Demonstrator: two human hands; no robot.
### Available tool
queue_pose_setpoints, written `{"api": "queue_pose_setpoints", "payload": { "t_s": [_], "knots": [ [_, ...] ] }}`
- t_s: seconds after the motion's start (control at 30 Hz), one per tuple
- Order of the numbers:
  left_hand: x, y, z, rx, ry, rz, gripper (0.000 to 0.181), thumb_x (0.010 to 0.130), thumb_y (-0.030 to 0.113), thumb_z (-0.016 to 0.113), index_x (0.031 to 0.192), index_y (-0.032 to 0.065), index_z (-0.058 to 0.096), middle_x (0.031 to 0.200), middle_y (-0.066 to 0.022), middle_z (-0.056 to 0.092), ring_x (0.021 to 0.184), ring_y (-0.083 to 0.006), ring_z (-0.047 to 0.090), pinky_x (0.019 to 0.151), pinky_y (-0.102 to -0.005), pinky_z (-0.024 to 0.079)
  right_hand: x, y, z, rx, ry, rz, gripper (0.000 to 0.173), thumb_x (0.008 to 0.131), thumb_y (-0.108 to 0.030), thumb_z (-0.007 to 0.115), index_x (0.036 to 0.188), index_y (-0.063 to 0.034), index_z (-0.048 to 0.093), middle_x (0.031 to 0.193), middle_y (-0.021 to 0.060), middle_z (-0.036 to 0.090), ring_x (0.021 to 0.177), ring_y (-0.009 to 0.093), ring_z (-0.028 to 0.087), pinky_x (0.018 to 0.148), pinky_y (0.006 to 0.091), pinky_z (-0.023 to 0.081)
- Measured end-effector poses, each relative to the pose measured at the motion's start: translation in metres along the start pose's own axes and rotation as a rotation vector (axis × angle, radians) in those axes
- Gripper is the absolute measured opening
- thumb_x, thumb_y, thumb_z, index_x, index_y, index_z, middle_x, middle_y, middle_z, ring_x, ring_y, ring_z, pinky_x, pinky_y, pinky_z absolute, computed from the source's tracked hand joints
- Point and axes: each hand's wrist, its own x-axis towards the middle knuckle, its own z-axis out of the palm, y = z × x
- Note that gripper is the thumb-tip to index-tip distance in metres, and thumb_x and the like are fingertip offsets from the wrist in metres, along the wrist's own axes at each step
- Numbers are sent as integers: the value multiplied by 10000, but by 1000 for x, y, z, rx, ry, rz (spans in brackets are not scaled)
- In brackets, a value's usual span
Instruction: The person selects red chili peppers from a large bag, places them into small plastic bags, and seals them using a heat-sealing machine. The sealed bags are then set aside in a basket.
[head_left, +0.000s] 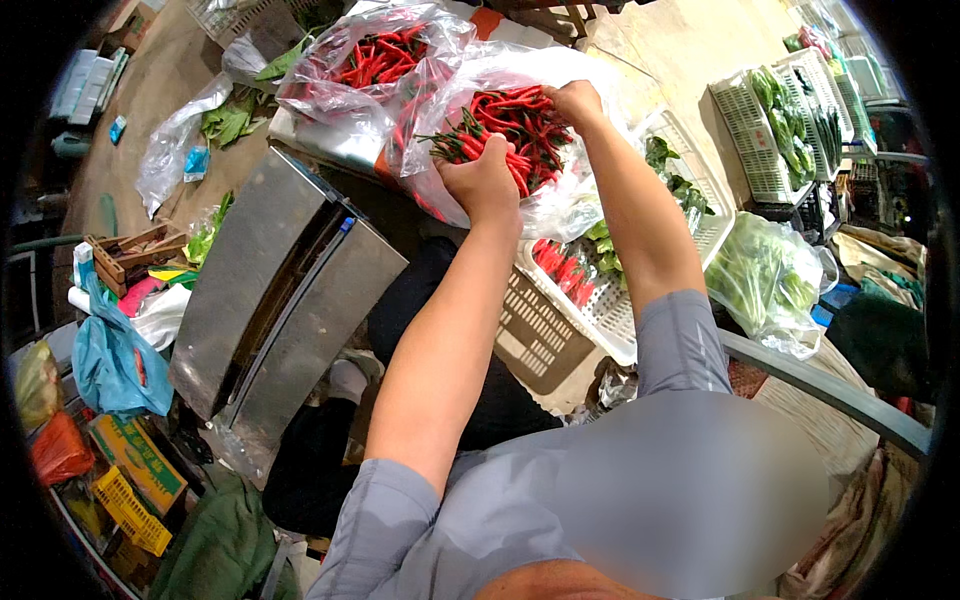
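Observation:
My left hand (484, 180) is closed around a bunch of long red chilli peppers (469, 142), thumb on top and green stems pointing left. At the far right of the heap, my right hand (577, 103) has its curled fingertips at the chillies; what lies between them is hidden. Under both hands, an opened clear plastic bag (442, 180) holds the heap of red chillies (517, 112). Just left of it, a second clear plastic bag (315, 97) contains more red chillies (382, 56).
A white plastic crate (619, 341) with wrapped red peppers (562, 274) and leafy greens stands below my right forearm. To the left is a metal box (247, 240) with a slot. A bag of greens (761, 277) and crates of green vegetables (761, 176) lie right.

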Motion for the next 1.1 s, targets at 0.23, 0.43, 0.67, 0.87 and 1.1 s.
{"api": "queue_pose_setpoints", "payload": {
  "t_s": [0.23, 0.43, 0.67, 0.87, 1.1],
  "knots": [
    [1, -1, 5, -33, -11, -52, 540, 781, -71, 678, 1272, -5, 462, 969, -93, 653, 745, -189, 673, 724, -322, 565, -10, -11, 18, 256, -66, 48, 365, 757, -292, 914, 917, 17, 800, 877, 133, 784, 782, 221, 738, 752, 376, 565],
    [2, -6, 3, -20, 22, -83, 511, 807, -70, 686, 1266, 8, 476, 988, -104, 671, 770, -202, 693, 706, -332, 590, -48, -35, 23, 21, -134, -229, 396, 725, -316, 904, 978, -33, 792, 910, 156, 777, 819, 246, 740, 801, 360, 568],
    [3, -1, 3, -38, 27, -64, 494, 825, -75, 687, 1269, 16, 492, 1059, -123, 674, 801, -219, 712, 708, -351, 612, -73, -30, 15, 78, -169, -227, 293, 725, -242, 801, 908, -18, 757, 885, 145, 766, 812, 257, 728, 799, 386, 564],
    [-12, 21, 1, -133, 52, -122, 529, 830, -53, 686, 1301, -2, 452, 1062, -116, 660, 814, -200, 696, 729, -337, 595, -99, -45, -11, -149, -11, -453, 311, 780, -189, 706, 1045, -29, 680, 974, 183, 731, 937, 358, 700, 837, 426, 550],
    [-11, 16, -4, -153, 36, -165, 531, 836, -57, 691, 1308, 6, 457, 1090, -121, 662, 822, -209, 706, 727, -338, 603, -82, -54, -3, -714, -61, -1186, 215, 897, -164, 629, 1096, -98, 676, 1109, 146, 689, 1076, 354, 668, 895, 449, 563]
  ]
}}
